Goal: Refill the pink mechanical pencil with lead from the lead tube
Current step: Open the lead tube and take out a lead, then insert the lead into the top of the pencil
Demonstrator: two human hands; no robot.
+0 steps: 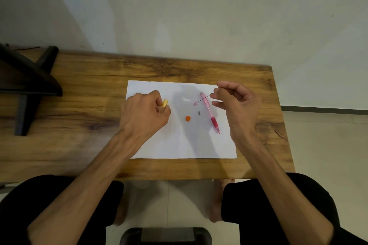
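Observation:
The pink mechanical pencil point(209, 112) lies on the white sheet of paper point(179, 141), tip toward me, its back end open. My right hand point(237, 101) pinches a thin dark lead point(206, 97) that slants down to the left over the pencil's back end. My left hand point(144, 114) is closed around the yellow lead tube point(165, 103), whose open end sticks out past my fingers. On the paper lie an orange cap point(188, 118), a small dark piece point(199, 113), a small pink cap point(195, 103) and a white eraser piece point(186, 99).
The paper rests on a wooden table point(79, 89) against a pale wall. A black stand point(29, 85) occupies the table's left end. The table's right edge lies close to my right wrist. My knees are below the front edge.

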